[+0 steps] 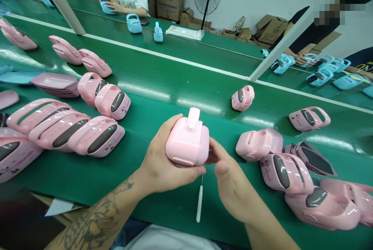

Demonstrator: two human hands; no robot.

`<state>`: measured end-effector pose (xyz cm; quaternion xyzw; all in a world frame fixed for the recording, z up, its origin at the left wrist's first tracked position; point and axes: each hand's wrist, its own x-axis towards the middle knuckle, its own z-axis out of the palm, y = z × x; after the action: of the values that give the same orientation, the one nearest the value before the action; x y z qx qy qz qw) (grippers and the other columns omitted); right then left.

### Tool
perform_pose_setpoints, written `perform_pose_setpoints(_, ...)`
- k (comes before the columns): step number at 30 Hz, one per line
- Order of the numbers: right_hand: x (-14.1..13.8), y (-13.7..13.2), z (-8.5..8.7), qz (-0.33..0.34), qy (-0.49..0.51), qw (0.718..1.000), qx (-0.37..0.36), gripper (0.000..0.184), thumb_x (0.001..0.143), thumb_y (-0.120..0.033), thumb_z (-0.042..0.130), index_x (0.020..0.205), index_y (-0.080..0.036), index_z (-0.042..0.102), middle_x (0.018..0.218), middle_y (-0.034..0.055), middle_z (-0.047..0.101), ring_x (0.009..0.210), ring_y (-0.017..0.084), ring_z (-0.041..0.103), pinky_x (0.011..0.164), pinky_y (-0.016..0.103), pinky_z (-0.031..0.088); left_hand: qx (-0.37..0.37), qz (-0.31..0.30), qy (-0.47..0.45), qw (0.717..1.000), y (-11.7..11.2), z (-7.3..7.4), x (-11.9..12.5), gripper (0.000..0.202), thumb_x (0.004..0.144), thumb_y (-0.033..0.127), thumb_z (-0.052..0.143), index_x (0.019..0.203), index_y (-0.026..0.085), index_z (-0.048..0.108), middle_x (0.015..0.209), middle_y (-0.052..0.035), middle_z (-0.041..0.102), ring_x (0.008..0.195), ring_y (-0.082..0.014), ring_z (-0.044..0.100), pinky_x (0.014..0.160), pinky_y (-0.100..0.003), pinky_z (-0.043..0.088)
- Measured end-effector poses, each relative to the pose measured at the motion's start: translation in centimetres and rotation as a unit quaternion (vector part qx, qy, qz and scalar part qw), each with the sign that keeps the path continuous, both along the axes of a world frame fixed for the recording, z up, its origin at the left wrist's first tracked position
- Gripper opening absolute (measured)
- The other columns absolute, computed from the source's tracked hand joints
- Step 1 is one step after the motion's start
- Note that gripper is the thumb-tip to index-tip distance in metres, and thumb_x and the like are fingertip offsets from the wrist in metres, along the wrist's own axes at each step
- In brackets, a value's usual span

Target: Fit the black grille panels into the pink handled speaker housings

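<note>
My left hand (163,160) is wrapped round a pink plastic housing with a handle (188,141), holding it just above the green belt (180,86). My right hand (230,182) touches the housing's right side with thumb and fingertips, fingers curled toward it. A thin white stick tool (199,199) lies on the belt under my hands.
Several pink housings with grey panels lie at left (96,135) and right (287,172); one sits alone mid-belt (243,97). A stack of pink lids (56,84) is at left. Blue housings (134,23) and other people's hands are on the far belt. A fan stands behind.
</note>
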<state>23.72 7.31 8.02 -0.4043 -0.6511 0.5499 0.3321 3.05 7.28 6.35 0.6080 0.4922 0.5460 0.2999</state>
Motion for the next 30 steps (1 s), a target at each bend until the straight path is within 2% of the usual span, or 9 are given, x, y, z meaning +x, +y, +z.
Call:
perform_pose_setpoints(2, 1.4, -0.7, -0.2, 0.006, -0.026, 0.999, 0.043, 0.080, 0.096, -0.068, 0.066, 0.165, -0.035, 0.045, 0.164, 0.0084, 0.055, 0.149, 0.042, 0.051, 0.124, 0.060, 0.042, -0.126, -0.096, -0.151, 0.976, -0.9, 0.7, -0.4, 0.095, 0.068, 0.050, 0.096, 0.149, 0.025, 0.054, 0.134, -0.0137, 0.072, 0.114, -0.0392, 0.074, 0.090, -0.049, 0.066)
perform_pose_setpoints(4, 2.2, -1.3, -0.6, 0.000, -0.039, 0.993, 0.112, 0.105, 0.071, -0.054, 0.098, 0.163, -0.038, 0.049, 0.169, 0.0057, 0.049, 0.157, 0.047, 0.041, 0.131, 0.066, 0.028, -0.228, -0.189, -0.263, 0.918, -1.8, 0.9, -0.6, 0.089, 0.073, 0.049, 0.093, 0.150, 0.024, 0.054, 0.122, -0.0129, 0.076, 0.103, -0.0363, 0.076, 0.080, -0.047, 0.066)
perform_pose_setpoints(6, 2.4, -1.8, -1.2, 0.011, -0.052, 0.982, 0.179, 0.126, 0.052, -0.040, 0.109, 0.163, -0.041, 0.048, 0.173, 0.0036, 0.043, 0.160, 0.049, 0.034, 0.134, 0.069, 0.020, -0.276, -0.237, -0.317, 0.876, -2.7, 0.5, -0.4, 0.083, 0.075, 0.047, 0.092, 0.146, 0.023, 0.056, 0.116, -0.0123, 0.077, 0.099, -0.0346, 0.076, 0.080, -0.045, 0.065)
perform_pose_setpoints(9, 2.1, -2.4, -2.2, 0.055, -0.095, 0.959, 0.261, 0.127, 0.062, -0.033, 0.105, 0.168, -0.039, 0.036, 0.173, 0.0071, 0.044, 0.159, 0.046, 0.040, 0.133, 0.069, 0.025, -0.288, -0.241, -0.356, 0.856, -3.8, -0.9, 0.2, 0.070, 0.075, 0.043, 0.092, 0.135, 0.023, 0.061, 0.120, -0.0122, 0.075, 0.106, -0.0331, 0.074, 0.088, -0.044, 0.063)
perform_pose_setpoints(12, 1.8, -2.6, -2.9, 0.100, -0.164, 0.918, 0.346, 0.120, 0.077, -0.037, 0.095, 0.173, -0.023, 0.024, 0.167, 0.0208, 0.049, 0.155, 0.045, 0.046, 0.126, 0.072, 0.035, -0.306, -0.235, -0.362, 0.849, -4.5, -2.1, 0.7, 0.064, 0.077, 0.042, 0.091, 0.128, 0.021, 0.061, 0.117, -0.0111, 0.073, 0.104, -0.0291, 0.072, 0.088, -0.040, 0.060)
perform_pose_setpoints(15, 1.8, -2.8, -3.1, 0.116, -0.207, 0.888, 0.393, 0.110, 0.085, -0.043, 0.086, 0.169, -0.009, 0.023, 0.159, 0.0302, 0.050, 0.150, 0.042, 0.049, 0.118, 0.068, 0.047, -0.322, -0.233, -0.358, 0.845, -4.8, -2.6, 0.8, 0.067, 0.077, 0.044, 0.091, 0.129, 0.019, 0.057, 0.116, -0.0112, 0.071, 0.102, -0.0269, 0.070, 0.087, -0.039, 0.057)
perform_pose_setpoints(22, 2.0, -3.6, -2.8, 0.111, -0.227, 0.892, 0.376, 0.096, 0.092, -0.039, 0.078, 0.167, -0.011, 0.026, 0.156, 0.0262, 0.044, 0.148, 0.037, 0.045, 0.116, 0.058, 0.052, -0.341, -0.195, -0.347, 0.852, -5.7, -4.1, 0.7, 0.083, 0.072, 0.046, 0.095, 0.138, 0.023, 0.051, 0.139, -0.0153, 0.063, 0.124, -0.0353, 0.063, 0.099, -0.047, 0.055)
perform_pose_setpoints(26, 1.9, -3.9, -2.7, 0.114, -0.234, 0.896, 0.359, 0.096, 0.091, -0.037, 0.079, 0.166, -0.010, 0.026, 0.155, 0.0262, 0.043, 0.146, 0.039, 0.047, 0.115, 0.058, 0.054, -0.341, -0.188, -0.377, 0.840, -6.2, -4.4, 0.9, 0.089, 0.071, 0.043, 0.096, 0.144, 0.028, 0.047, 0.146, -0.0141, 0.060, 0.123, -0.0330, 0.064, 0.098, -0.046, 0.056)
perform_pose_setpoints(30, 1.8, -4.2, -2.5, 0.115, -0.236, 0.900, 0.349, 0.093, 0.093, -0.037, 0.077, 0.166, -0.010, 0.027, 0.155, 0.0260, 0.043, 0.146, 0.038, 0.047, 0.114, 0.056, 0.056, -0.342, -0.204, -0.378, 0.836, -6.2, -4.1, 0.9, 0.081, 0.073, 0.042, 0.095, 0.139, 0.024, 0.051, 0.138, -0.0138, 0.064, 0.118, -0.0310, 0.065, 0.096, -0.044, 0.056)
